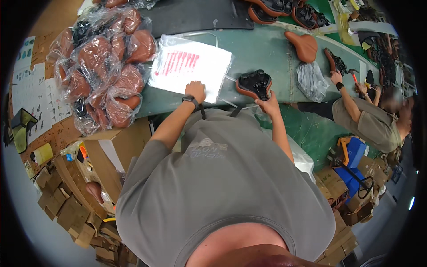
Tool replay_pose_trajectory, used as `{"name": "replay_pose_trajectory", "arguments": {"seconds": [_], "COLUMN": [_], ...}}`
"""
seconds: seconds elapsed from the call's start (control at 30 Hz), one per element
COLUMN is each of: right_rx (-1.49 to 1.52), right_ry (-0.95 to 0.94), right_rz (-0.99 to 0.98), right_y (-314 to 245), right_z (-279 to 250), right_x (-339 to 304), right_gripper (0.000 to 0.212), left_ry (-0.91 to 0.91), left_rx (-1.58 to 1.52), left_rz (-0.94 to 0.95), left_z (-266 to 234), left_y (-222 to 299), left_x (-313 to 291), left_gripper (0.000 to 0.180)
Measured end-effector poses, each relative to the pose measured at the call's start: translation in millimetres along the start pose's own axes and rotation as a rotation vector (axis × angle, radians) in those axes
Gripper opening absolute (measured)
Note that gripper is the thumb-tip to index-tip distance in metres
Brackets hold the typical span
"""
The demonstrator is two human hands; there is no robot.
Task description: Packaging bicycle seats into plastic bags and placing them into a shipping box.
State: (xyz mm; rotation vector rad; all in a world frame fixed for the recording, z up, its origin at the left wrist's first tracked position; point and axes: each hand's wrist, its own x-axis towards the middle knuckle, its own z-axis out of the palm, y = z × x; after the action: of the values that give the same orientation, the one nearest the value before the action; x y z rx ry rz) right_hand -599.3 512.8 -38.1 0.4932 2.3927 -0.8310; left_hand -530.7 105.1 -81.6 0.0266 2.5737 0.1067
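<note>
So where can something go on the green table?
Bare table shows between the white bag and upright brown saddle, and between the saddle at the right hand and the clear plastic. It's crowded on the left, with wrapped saddles.

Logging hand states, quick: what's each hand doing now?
Left hand: on shiny, flat white plastic packaging; grip cannot be told.
Right hand: holding the upturned brown-and-black bicycle saddle.

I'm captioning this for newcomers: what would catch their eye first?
Probably the heap of brown saddles in clear plastic, at the upper left. Next might come the bright white package with red marks, under the left hand near the middle, then the upturned saddle at the right hand, its black underside showing.
</note>
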Motion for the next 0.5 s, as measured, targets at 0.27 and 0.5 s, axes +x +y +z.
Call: {"name": "replay_pose_trajectory", "arguments": {"seconds": [0.27, 0.5], "right_rx": [-0.07, 0.322], "right_ry": [-0.3, -0.626], "right_rz": [-0.252, 0.023], "right_y": [-31.4, -30.4], "right_z": [-32.5, -49.5], "right_x": [30.4, 29.0], "right_gripper": [0.126, 0.088], "left_ry": [0.329, 0.418], "left_rx": [-0.576, -0.852], "left_rz": [-0.094, -0.276], "left_z": [56.6, 57.5], "left_y": [14.6, 26.8], "left_x": [82.5, 79.7], "left_gripper": [0.022, 0.024]}}
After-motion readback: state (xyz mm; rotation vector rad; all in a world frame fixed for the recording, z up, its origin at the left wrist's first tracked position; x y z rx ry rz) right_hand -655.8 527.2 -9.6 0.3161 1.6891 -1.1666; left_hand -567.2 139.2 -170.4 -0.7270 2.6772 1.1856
